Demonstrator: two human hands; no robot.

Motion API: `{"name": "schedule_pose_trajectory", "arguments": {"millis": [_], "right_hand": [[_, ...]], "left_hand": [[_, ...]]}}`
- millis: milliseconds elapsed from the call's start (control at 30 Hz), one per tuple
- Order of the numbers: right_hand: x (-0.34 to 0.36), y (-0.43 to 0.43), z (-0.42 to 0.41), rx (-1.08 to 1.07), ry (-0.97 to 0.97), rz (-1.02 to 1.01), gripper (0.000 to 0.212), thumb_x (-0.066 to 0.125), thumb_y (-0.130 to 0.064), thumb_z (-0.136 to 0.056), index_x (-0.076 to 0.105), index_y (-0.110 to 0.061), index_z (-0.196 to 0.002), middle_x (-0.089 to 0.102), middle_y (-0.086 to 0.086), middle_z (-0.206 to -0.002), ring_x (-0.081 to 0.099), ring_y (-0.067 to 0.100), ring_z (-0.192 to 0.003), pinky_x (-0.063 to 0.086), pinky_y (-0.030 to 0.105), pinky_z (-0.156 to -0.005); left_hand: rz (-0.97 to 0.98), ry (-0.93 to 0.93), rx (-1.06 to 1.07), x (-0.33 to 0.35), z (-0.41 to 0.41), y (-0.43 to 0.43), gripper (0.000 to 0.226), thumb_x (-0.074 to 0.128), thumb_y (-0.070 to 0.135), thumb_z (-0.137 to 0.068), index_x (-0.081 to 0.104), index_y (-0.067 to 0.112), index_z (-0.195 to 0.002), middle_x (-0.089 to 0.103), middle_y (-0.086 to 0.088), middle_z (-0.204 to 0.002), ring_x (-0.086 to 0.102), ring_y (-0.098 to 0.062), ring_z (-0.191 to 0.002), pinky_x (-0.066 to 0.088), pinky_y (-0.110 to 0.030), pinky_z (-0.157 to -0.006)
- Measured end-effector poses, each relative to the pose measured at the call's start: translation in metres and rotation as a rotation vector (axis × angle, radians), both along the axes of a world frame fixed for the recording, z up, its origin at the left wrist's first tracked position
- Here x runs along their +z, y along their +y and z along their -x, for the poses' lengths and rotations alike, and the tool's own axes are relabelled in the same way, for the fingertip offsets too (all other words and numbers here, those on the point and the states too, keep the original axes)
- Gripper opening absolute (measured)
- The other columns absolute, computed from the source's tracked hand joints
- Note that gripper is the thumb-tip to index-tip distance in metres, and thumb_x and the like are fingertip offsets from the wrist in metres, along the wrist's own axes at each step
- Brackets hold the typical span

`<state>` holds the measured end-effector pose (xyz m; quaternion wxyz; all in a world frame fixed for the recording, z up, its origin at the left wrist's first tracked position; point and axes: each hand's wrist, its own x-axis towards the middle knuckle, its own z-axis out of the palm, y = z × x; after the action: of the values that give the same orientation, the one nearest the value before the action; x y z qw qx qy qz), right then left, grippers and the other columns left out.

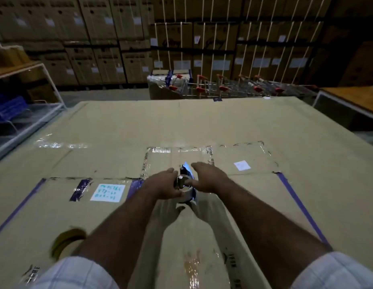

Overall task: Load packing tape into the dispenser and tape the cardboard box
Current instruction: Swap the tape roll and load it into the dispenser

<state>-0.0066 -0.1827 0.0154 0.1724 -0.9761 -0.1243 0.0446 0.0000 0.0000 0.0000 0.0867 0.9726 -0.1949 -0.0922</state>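
Note:
A big flat cardboard box (202, 122) fills the view in front of me, with clear tape strips and blue tape along its seams. Both hands meet over its middle on a tape dispenser (185, 180), a metal frame with a blue plate and a clear tape roll (186, 196) in it. My left hand (163, 185) grips the dispenser's left side. My right hand (208, 177) holds its right side, thumb on the hub. A shiny strip of clear tape (191, 263) runs toward me on the box. A second roll, brownish-yellow (66, 241), lies near my left elbow.
White labels (108, 192) (241, 165) are stuck on the box top. A white-framed shelf (29, 113) stands at left and a wooden-topped table (352, 99) at right. Shopping trolleys (233, 87) and stacked cartons (181, 38) line the back.

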Motion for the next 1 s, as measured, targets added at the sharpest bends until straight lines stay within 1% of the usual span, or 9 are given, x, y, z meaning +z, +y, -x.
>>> {"name": "schedule_pose_trajectory", "arguments": {"millis": [133, 233, 333, 400, 500, 567, 667, 767, 1000], "right_hand": [[-0.021, 0.008, -0.004, 0.008, 0.108, 0.066, 0.047, 0.071, -0.04, -0.073, 0.057, -0.017, -0.112, 0.066, 0.011, -0.109, 0.062, 0.031, -0.1, 0.05, 0.037, -0.077], [-0.042, 0.012, -0.017, -0.004, 0.142, 0.074, 0.043, 0.069, -0.032, -0.073, 0.055, -0.018, -0.11, 0.066, 0.012, -0.106, 0.064, 0.031, -0.095, 0.052, 0.036, -0.074], [-0.051, 0.013, -0.022, -0.033, 0.132, 0.065, 0.04, 0.066, -0.021, -0.078, 0.052, -0.012, -0.114, 0.065, 0.017, -0.109, 0.063, 0.036, -0.098, 0.051, 0.04, -0.077], [-0.054, 0.011, -0.023, -0.072, 0.113, 0.012, 0.037, 0.062, -0.016, -0.083, 0.05, -0.007, -0.117, 0.064, 0.02, -0.11, 0.061, 0.038, -0.099, 0.048, 0.04, -0.076], [-0.061, 0.007, -0.024, -0.128, 0.074, -0.016, 0.029, 0.053, -0.014, -0.091, 0.047, -0.004, -0.118, 0.062, 0.022, -0.112, 0.059, 0.04, -0.1, 0.046, 0.041, -0.075], [-0.065, 0.008, -0.024, -0.138, 0.059, -0.01, 0.028, 0.053, -0.012, -0.09, 0.046, -0.004, -0.116, 0.062, 0.023, -0.111, 0.06, 0.04, -0.1, 0.045, 0.041, -0.073], [-0.063, 0.016, -0.021, -0.164, 0.056, -0.014, 0.031, 0.053, -0.011, -0.088, 0.045, -0.005, -0.118, 0.061, 0.022, -0.109, 0.06, 0.039, -0.099, 0.039, 0.036, -0.069], [-0.063, 0.021, -0.017, -0.191, 0.047, -0.022, 0.035, 0.05, -0.014, -0.09, 0.041, -0.009, -0.123, 0.059, 0.02, -0.109, 0.059, 0.039, -0.1, 0.038, 0.037, -0.07], [-0.058, 0.035, -0.011, -0.256, -0.008, -0.002, 0.033, 0.043, -0.017, -0.093, 0.039, -0.013, -0.126, 0.058, 0.021, -0.107, 0.059, 0.041, -0.098, 0.038, 0.039, -0.069]], "left_hand": [[0.1, 0.028, 0.03, -0.012, 0.006, -0.009, 0.046, 0.068, 0.059, -0.072, 0.058, 0.03, -0.106, 0.058, 0.0, -0.102, 0.065, -0.021, -0.093, 0.043, -0.029, -0.069], [0.22, -0.006, 0.043, -0.012, 0.007, -0.014, 0.028, 0.071, 0.055, -0.075, 0.053, 0.039, -0.09, 0.055, 0.007, -0.089, 0.062, -0.017, -0.08, 0.039, -0.026, -0.065], [0.177, 0.019, -0.001, -0.015, -0.002, -0.011, 0.029, 0.07, 0.041, -0.081, 0.06, 0.03, -0.105, 0.061, 0.002, -0.108, 0.063, -0.022, -0.096, 0.044, -0.03, -0.073], [-0.002, -0.006, -0.044, -0.016, -0.013, -0.001, 0.027, 0.062, 0.03, -0.086, 0.06, 0.025, -0.112, 0.056, 0.001, -0.125, 0.057, -0.026, -0.113, 0.048, -0.039, -0.081], [-0.227, -0.038, 0.004, -0.008, -0.03, 0.018, 0.03, 0.057, 0.022, -0.091, 0.066, 0.034, -0.117, 0.043, -0.002, -0.148, 0.038, -0.029, -0.134, 0.04, -0.053, -0.099], [-0.269, 0.006, 0.063, -0.002, -0.038, 0.021, 0.033, 0.06, 0.025, -0.088, 0.066, 0.037, -0.117, 0.039, -0.003, -0.153, 0.039, -0.03, -0.136, 0.039, -0.055, -0.103], [-0.188, 0.146, 0.072, -0.002, -0.038, 0.01, 0.043, 0.063, 0.036, -0.076, 0.065, 0.016, -0.113, 0.064, -0.012, -0.125, 0.063, -0.032, -0.108, 0.054, -0.041, -0.09], [0.002, 0.138, 0.03, -0.012, -0.029, -0.002, 0.038, 0.065, 0.049, -0.075, 0.066, 0.022, -0.101, 0.073, -0.007, -0.104, 0.068, -0.03, -0.096, 0.054, -0.035, -0.081], [0.148, -0.03, 0.078, -0.004, -0.029, 0.0, 0.049, 0.067, 0.053, -0.075, 0.061, 0.013, -0.103, 0.07, -0.009, -0.103, 0.064, -0.031, -0.096, 0.047, -0.033, -0.074]]}}
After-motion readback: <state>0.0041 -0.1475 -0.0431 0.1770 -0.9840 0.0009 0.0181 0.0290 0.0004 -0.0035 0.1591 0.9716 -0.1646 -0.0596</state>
